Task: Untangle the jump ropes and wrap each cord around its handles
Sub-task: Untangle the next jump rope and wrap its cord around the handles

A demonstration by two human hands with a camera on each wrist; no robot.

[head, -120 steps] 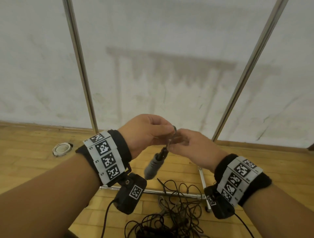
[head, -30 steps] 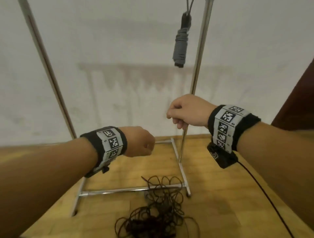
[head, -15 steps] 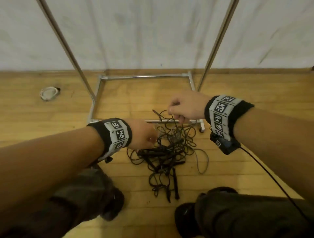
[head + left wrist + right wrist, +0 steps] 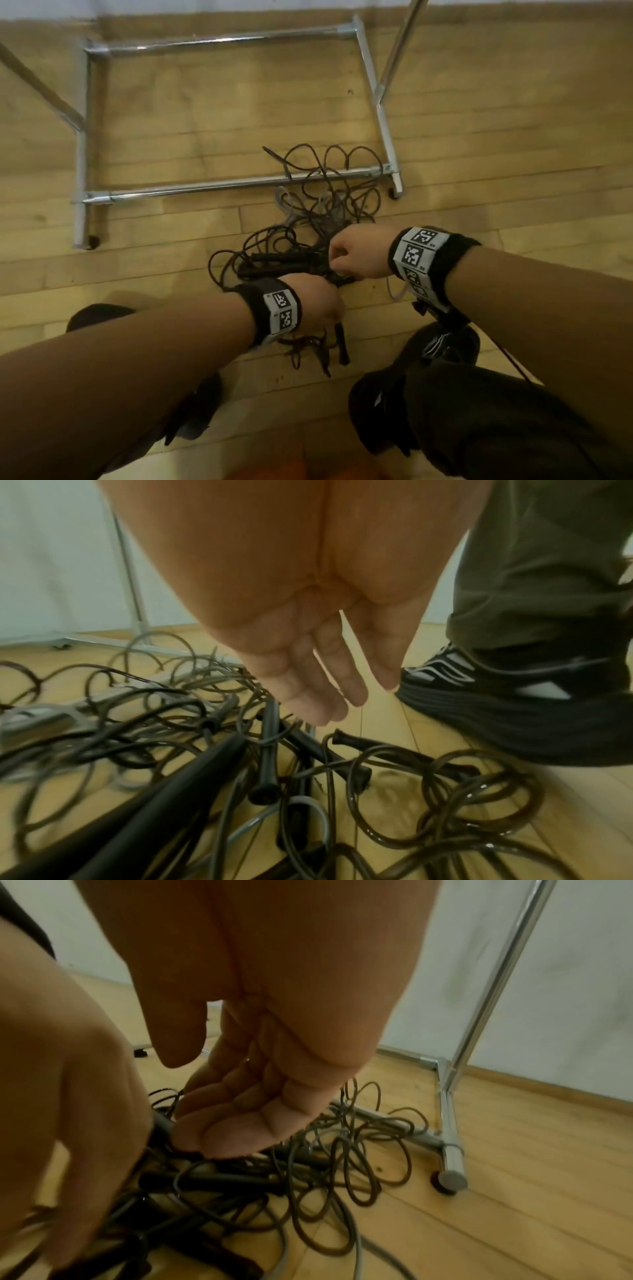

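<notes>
Bare fingers (image 4: 322,669) of the left hand (image 4: 317,301) are seen extended and slightly spread in the left wrist view, tips just above the pile, nothing held. The right hand (image 4: 359,251) is seen with fingers (image 4: 240,1123) curled inward over the tangle; whether a cord is pinched under them cannot be told from the wrist view, since the tips are hidden.

Below both hands the tangled jump ropes (image 4: 308,240) lie heaped on the wooden floor (image 4: 171,120), some loops draped over the near bar of a metal rack base (image 4: 205,186). Black handles (image 4: 267,764) are noted lying crossed in the middle of the heap, with brown glossy cord (image 4: 462,804) and grey cord (image 4: 356,1245) looped over them.

Judgement on handling: the cords appear thin, light and springy, holding their coils, and their sheen suggests a slippery surface; a pull on a loop is expected to tighten knots. The handles look rigid and easier to grasp. A hold on one handle is advised, the cord then being followed outward and loops lifted off, not dragged. Snagging on the rack bar is a likely risk.
</notes>
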